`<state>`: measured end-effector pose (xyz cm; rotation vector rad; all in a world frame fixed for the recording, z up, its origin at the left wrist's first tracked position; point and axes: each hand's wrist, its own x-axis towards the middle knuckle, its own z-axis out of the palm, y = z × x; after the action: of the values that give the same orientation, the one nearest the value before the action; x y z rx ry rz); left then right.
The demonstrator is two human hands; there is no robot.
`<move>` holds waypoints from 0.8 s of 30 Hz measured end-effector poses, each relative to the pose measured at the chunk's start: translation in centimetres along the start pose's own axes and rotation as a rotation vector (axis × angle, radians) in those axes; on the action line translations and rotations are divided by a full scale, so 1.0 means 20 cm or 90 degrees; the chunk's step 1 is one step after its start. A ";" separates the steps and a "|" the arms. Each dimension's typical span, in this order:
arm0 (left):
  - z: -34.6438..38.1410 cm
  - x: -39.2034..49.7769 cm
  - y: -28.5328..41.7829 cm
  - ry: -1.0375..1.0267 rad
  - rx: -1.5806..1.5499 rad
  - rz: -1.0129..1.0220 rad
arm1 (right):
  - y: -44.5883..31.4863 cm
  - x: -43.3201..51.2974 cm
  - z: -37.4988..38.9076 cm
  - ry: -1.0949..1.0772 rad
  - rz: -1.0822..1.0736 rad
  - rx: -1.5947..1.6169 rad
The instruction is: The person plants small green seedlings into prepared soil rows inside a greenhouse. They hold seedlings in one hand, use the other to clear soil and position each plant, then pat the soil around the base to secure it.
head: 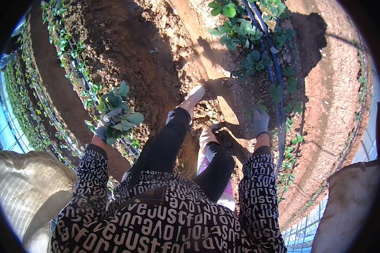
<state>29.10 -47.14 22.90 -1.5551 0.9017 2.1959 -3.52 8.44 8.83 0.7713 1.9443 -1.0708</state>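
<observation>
My left hand (109, 118), in a grey glove, is shut on a bunch of green leaves (122, 110) at the left, above a plant row. To the right, my right hand (260, 119), in a grey glove, is low over the soil beside two dark drip hoses (278, 91). Small leaves show at its fingertips; whether it grips them I cannot tell. Strawberry-like plants (247, 28) grow along these hoses, farther ahead of the right hand.
My feet stand on clumped brown soil (164, 63) between plant rows. A second planted row (82, 68) runs along the left. A pink and white bag (228, 193) lies by my right leg. Greenhouse framing (304, 235) shows at the lower right edge.
</observation>
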 end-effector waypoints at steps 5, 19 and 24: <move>-0.10 0.01 0.03 -0.043 0.075 -0.034 | 0.35 -0.17 -0.19 0.033 0.082 0.022; 0.41 0.19 0.36 -0.081 0.453 -0.111 | 1.93 -0.90 0.14 -0.062 0.522 0.277; 0.44 0.23 0.56 -0.047 0.603 -0.140 | 2.49 -0.82 0.74 -0.037 0.488 0.042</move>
<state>14.59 -50.40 24.17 -1.0183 1.3785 1.3115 49.14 16.16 -2.77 1.3552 1.3615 -0.6659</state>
